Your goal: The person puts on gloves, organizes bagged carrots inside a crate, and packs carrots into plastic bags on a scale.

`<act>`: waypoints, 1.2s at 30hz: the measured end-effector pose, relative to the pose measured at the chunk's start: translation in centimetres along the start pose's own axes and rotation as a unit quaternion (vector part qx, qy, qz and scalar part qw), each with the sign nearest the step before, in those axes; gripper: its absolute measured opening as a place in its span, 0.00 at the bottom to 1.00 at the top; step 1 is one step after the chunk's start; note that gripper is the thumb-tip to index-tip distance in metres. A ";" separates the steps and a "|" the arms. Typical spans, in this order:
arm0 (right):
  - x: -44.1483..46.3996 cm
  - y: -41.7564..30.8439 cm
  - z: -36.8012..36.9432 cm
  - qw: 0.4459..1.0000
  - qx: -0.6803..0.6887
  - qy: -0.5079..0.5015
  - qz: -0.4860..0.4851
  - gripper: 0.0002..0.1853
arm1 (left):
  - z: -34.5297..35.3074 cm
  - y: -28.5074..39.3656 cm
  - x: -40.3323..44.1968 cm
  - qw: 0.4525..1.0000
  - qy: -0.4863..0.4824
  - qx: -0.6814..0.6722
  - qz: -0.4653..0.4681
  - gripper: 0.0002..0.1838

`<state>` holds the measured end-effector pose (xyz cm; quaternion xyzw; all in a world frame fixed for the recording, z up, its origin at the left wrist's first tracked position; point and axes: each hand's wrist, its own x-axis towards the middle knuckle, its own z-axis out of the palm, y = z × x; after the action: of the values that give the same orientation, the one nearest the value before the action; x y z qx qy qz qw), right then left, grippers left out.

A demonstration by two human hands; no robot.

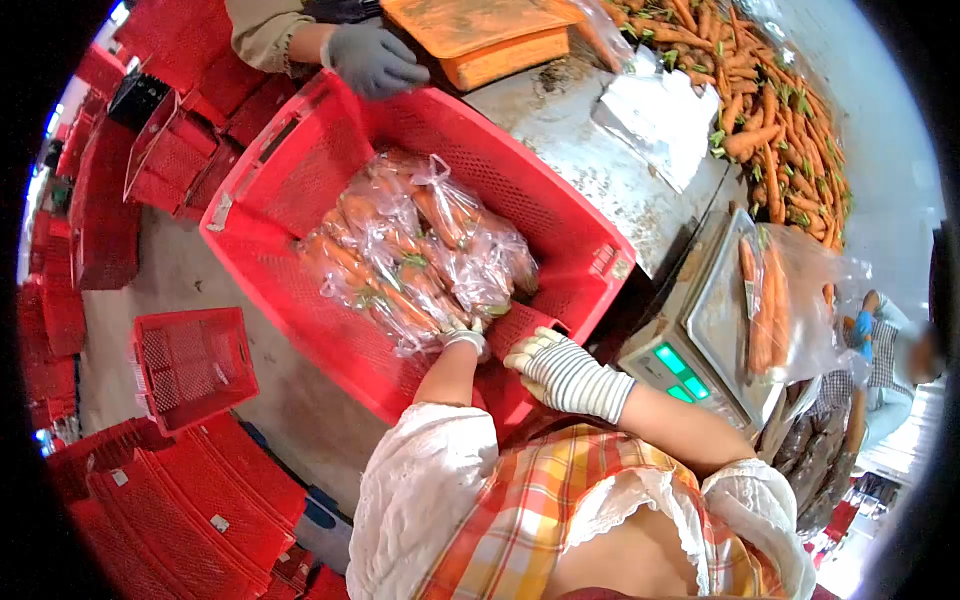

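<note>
A large red plastic crate point(300, 290) stands before me, holding several clear plastic bags of carrots point(400, 240). My left hand point(466, 338), in a pale glove, reaches into the near end of the crate. Its fingers are closed at the edge of the nearest bag, and part of the grip is hidden. My right hand point(568, 374), in a striped glove, has its fingers curled over the crate's near rim. At the far rim is another person's grey-gloved hand point(374, 60).
A weighing scale point(690, 340) with a lit green display bears a bag of carrots point(775, 305). Loose carrots point(780, 140) are heaped on the metal table point(545, 125), near white plastic bags point(660, 115) and an orange container point(500, 50). Red crates point(195, 365) stand at left; another person is at right.
</note>
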<state>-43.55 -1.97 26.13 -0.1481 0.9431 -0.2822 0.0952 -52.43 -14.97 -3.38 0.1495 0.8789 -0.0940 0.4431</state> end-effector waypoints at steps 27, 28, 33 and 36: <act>-14.7 -4.1 -6.2 0.702 0.511 0.292 0.401 0.14 | -6.2 -11.1 3.1 0.847 -0.003 -0.527 -0.065 0.19; -14.4 -3.9 -6.2 0.695 0.508 0.321 0.394 0.14 | -7.5 -10.4 -0.2 0.781 0.159 -0.604 -0.019 0.28; -12.7 -3.5 -5.9 0.715 0.490 0.320 0.383 0.14 | -11.7 -2.3 -3.2 0.878 0.273 -0.393 0.014 0.42; -11.9 -3.6 -5.7 0.718 0.493 0.310 0.382 0.14 | -12.1 -1.7 -3.1 0.950 0.116 -0.288 0.026 0.47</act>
<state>-33.06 2.02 33.97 0.3878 0.6237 -0.6773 -0.0431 -60.42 -13.54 6.31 0.0481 0.9098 0.1929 0.3643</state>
